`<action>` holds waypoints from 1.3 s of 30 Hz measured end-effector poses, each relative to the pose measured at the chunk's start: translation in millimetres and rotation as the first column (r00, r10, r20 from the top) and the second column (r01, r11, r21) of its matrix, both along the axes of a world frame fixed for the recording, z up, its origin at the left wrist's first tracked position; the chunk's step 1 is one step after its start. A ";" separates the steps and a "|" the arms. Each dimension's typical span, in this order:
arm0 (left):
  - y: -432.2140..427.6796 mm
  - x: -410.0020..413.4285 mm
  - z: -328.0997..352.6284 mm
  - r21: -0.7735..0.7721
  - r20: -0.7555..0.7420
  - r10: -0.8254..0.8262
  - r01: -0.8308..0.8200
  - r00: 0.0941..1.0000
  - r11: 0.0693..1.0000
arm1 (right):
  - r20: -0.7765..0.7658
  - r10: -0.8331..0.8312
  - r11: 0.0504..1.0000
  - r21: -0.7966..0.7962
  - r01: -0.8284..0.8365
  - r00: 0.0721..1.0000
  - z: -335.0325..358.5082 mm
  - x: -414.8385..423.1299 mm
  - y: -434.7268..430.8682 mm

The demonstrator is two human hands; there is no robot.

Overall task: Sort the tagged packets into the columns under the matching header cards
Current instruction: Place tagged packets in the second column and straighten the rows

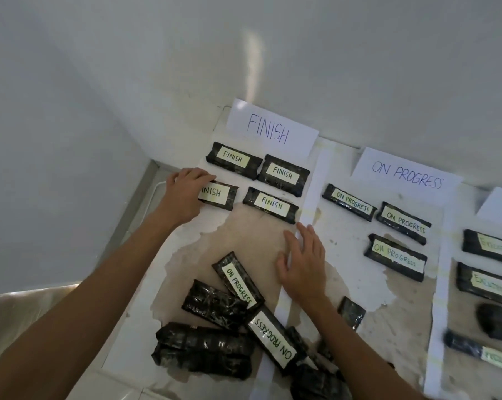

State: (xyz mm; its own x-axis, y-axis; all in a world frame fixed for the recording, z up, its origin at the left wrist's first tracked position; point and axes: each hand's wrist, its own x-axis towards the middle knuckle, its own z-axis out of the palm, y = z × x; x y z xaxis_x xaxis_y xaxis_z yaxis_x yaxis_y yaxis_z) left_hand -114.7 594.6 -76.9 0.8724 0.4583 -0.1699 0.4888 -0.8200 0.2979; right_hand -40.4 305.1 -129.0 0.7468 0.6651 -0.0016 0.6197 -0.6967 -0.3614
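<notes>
The left hand [185,197] curls its fingers [199,176] over a black wrapped FINISH-tagged packet [223,194] lying crosswise; the right hand [303,267] rests flat, spread and empty, nearer the unsorted packet pile [215,336].

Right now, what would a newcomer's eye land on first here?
The handwritten header cards stand out: FINISH card at the top, ON PROGRESS card to its right, black tagged packets lined up beneath. The left hand holds a FINISH packet in its column; the right hand lies flat over the white divider strip. An unsorted pile sits near the bottom.
</notes>
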 end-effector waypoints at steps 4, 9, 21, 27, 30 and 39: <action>7.9 9.6 -1.5 -0.052 -0.065 -0.075 0.072 0.995 0.996 | 0.000 -0.005 1.000 0.018 0.005 1.000 -0.1 0.1 0.0; 13.2 15.5 -3.1 -0.050 -0.100 -0.136 0.131 0.986 0.990 | 0.014 -0.007 0.999 0.036 0.006 1.000 -1.3 -0.1 -0.1; -61.0 -32.0 15.4 -0.126 -0.052 -0.398 0.390 0.916 0.912 | -0.147 -0.009 1.000 0.028 0.014 0.989 17.5 -0.1 3.1; -98.8 -59.0 1.9 -0.161 -0.086 -0.579 0.562 0.811 0.811 | -0.199 0.062 0.998 0.035 -0.057 0.978 32.3 -8.4 -1.9; -99.9 -64.6 -3.7 -0.094 -0.071 -0.579 0.572 0.812 0.815 | -0.218 0.078 0.996 0.065 -0.066 0.973 32.9 -17.2 -6.8; -100.8 -64.9 6.7 -0.104 -0.002 -0.424 0.422 0.906 0.901 | -0.244 0.026 0.994 0.112 0.002 0.970 45.3 -20.8 -37.7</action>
